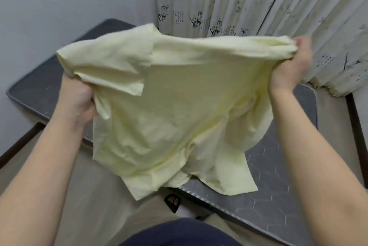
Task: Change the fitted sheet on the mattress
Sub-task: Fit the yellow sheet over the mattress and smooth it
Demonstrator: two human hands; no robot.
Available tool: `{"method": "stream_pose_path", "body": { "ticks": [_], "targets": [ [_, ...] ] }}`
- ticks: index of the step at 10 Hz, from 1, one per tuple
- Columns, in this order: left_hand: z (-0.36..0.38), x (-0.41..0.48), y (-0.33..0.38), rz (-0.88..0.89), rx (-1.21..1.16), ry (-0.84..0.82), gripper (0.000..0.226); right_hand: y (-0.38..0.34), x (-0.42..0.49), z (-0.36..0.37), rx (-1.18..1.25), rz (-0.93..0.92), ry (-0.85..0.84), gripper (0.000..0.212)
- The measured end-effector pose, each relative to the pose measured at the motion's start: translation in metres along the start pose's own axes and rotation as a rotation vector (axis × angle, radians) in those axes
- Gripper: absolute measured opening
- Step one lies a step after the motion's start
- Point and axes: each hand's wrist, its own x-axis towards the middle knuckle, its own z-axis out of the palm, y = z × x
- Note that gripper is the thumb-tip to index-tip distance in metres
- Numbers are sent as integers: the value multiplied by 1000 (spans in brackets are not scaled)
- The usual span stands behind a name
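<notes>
Left hand: the left hand (76,97) is closed around a bunched edge of the fitted sheet (175,110), fingers curled into the cloth.
Fitted sheet: pale yellow, held up in the air between both hands above the mattress (278,182); its lower corners touch the grey mattress top.
Right hand: the right hand (292,62) grips the other gathered edge, raised higher, near the curtain (258,3).

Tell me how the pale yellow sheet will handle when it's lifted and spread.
Likely floppy: the sheet sags in folds between the left hand and right hand. Probably light, since bunched edges alone carry it. It may drag rather than slide, as its lower corners seem to rest on the grey mattress.
</notes>
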Motion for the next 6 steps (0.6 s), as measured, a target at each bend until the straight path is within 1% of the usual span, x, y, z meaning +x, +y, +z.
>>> {"method": "stream_pose_path", "body": {
  "ticks": [1, 2, 3, 4, 5, 6],
  "targets": [
    [7, 5, -20, -19, -40, 23, 36, 9, -3, -23, 28, -148, 259, 14],
    [-3, -6, -66, -163, 327, 95, 22, 81, -45, -51, -800, -454, -457, 24],
    [-29, -26, -123, -455, 631, 150, 31, 149, -116, -99, -1293, -87, -1518, 29],
    [-43, -38, -156, -567, 704, 83, 42, 177, -159, -130, -1310, -141, -1547, 27],
    [-30, -34, -153, -533, 672, 153, 38, 179, -164, -136, -1039, 41, -1305, 17],
    [-3, -30, -143, -506, 551, 124, 27, 155, -163, -125, -731, 172, -1070, 9]
  ]
}}
